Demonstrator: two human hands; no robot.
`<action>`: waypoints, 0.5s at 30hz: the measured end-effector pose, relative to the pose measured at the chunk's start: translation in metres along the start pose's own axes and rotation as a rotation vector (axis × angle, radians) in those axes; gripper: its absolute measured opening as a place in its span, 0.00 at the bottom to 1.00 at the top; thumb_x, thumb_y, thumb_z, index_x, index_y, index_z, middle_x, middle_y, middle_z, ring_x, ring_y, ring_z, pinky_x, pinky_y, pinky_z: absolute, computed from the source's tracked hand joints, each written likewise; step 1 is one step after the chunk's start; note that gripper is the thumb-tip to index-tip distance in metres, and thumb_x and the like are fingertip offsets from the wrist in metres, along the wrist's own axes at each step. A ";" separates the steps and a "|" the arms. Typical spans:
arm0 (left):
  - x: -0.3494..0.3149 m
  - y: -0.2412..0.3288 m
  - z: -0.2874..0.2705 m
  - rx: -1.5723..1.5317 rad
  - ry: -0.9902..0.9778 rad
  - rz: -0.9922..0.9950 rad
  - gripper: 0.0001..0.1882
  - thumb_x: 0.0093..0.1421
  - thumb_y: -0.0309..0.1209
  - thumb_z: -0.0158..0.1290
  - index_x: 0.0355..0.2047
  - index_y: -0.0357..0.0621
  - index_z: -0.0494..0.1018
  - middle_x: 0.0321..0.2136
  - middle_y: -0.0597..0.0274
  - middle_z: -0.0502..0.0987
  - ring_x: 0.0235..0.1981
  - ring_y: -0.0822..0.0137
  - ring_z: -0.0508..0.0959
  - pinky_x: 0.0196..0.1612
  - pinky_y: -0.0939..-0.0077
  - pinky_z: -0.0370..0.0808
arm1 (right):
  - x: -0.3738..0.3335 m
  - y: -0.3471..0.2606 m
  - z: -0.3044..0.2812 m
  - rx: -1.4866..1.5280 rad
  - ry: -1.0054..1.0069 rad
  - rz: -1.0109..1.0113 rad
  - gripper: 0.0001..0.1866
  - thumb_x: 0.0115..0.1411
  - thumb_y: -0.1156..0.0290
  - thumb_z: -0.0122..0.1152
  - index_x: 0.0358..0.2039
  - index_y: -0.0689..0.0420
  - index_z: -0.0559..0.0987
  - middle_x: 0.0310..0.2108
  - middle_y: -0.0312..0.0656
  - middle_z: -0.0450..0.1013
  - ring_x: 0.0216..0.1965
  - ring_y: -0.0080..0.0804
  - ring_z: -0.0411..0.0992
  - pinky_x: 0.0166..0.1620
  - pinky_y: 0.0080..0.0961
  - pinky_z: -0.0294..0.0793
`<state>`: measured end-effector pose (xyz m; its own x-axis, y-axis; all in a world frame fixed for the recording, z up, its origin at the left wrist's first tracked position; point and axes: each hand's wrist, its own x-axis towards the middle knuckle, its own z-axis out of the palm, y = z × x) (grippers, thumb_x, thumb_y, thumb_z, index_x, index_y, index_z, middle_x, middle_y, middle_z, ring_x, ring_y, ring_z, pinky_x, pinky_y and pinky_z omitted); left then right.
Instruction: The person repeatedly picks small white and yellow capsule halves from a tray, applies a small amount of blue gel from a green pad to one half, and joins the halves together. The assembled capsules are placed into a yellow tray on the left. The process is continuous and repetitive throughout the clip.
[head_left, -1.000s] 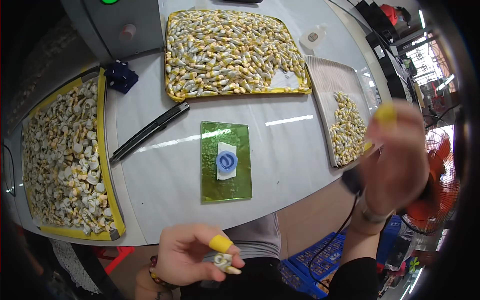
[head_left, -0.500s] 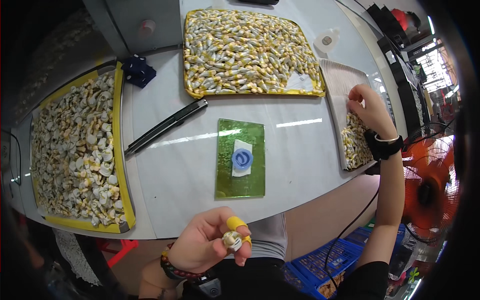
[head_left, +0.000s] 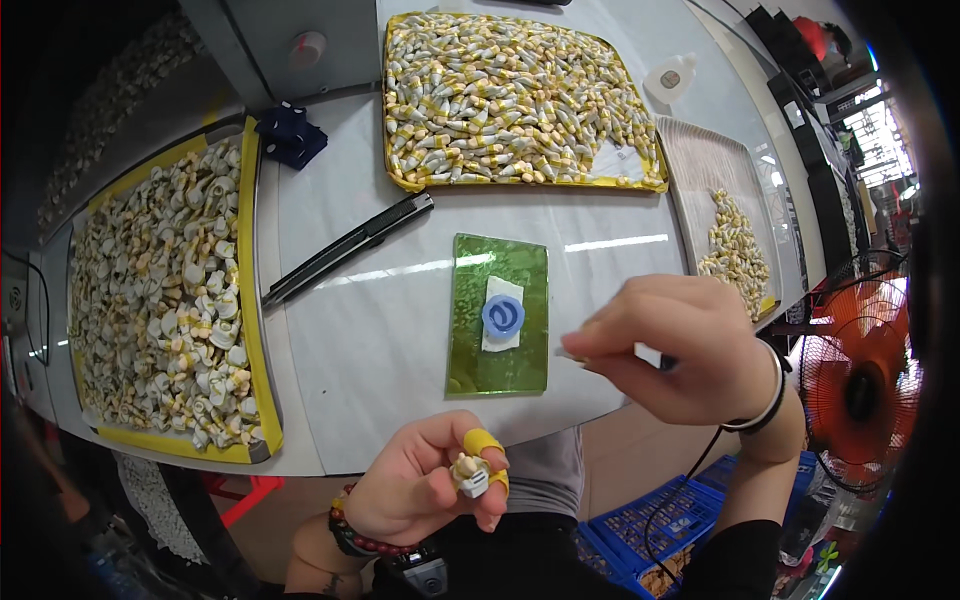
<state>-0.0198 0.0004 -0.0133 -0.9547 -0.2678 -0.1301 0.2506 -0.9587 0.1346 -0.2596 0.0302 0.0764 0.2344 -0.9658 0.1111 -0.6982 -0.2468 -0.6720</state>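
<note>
Grip of the left hand is closed around a small white and yellow piece, pinched by thumb and fingers on the near side of the green plate. Yellow tape wraps fingertips of that hand. The right hand hangs just right of the green plate, thumb and forefinger close together; blur at their tips means I cannot tell whether they hold anything.

On the green plate lies a white pad, with a blue disc on it. The plate rests on the pale bench. A long black tool lies to its left, and further left stands a tray full of white and yellowish pieces. Beyond the plate is a large tray of slim pieces. Right of the plate, and farther back, a smaller tray holds a little heap. Well off to its right stands an orange fan.
</note>
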 end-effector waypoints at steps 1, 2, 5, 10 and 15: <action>-0.001 -0.001 -0.003 -0.044 -0.041 0.007 0.26 0.53 0.41 0.59 0.43 0.33 0.66 0.33 0.53 0.76 0.33 0.67 0.76 0.37 0.76 0.75 | 0.004 0.003 0.006 -0.067 -0.001 -0.055 0.08 0.46 0.81 0.59 0.30 0.60 0.76 0.23 0.40 0.70 0.24 0.35 0.70 0.27 0.26 0.70; -0.002 -0.002 -0.002 -0.042 -0.038 0.013 0.26 0.53 0.41 0.59 0.43 0.33 0.66 0.32 0.53 0.76 0.33 0.67 0.76 0.37 0.76 0.75 | 0.009 0.007 0.011 -0.136 -0.003 -0.110 0.08 0.45 0.80 0.59 0.29 0.60 0.75 0.23 0.40 0.69 0.25 0.36 0.70 0.29 0.28 0.70; -0.006 -0.002 -0.002 -0.031 -0.025 0.036 0.27 0.52 0.41 0.60 0.43 0.33 0.66 0.32 0.52 0.76 0.33 0.67 0.77 0.36 0.76 0.75 | 0.024 0.014 0.018 -0.249 -0.033 -0.192 0.08 0.42 0.79 0.56 0.27 0.60 0.74 0.26 0.42 0.67 0.32 0.39 0.67 0.35 0.30 0.69; -0.014 0.003 0.005 0.089 0.099 0.093 0.20 0.51 0.40 0.61 0.36 0.39 0.67 0.25 0.54 0.76 0.26 0.64 0.73 0.25 0.73 0.73 | 0.031 0.021 0.026 -0.250 -0.110 -0.187 0.06 0.42 0.79 0.56 0.25 0.60 0.73 0.26 0.42 0.66 0.31 0.38 0.66 0.36 0.28 0.69; -0.016 0.003 0.004 0.149 0.101 0.209 0.21 0.50 0.35 0.62 0.38 0.34 0.69 0.31 0.50 0.76 0.32 0.63 0.77 0.35 0.71 0.76 | 0.033 0.017 0.029 -0.315 -0.096 -0.237 0.07 0.41 0.79 0.57 0.25 0.60 0.73 0.26 0.41 0.66 0.32 0.37 0.67 0.35 0.27 0.69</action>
<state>-0.0040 0.0023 -0.0071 -0.8623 -0.4732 -0.1803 0.4064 -0.8591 0.3111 -0.2443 -0.0033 0.0471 0.4654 -0.8711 0.1567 -0.7870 -0.4883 -0.3772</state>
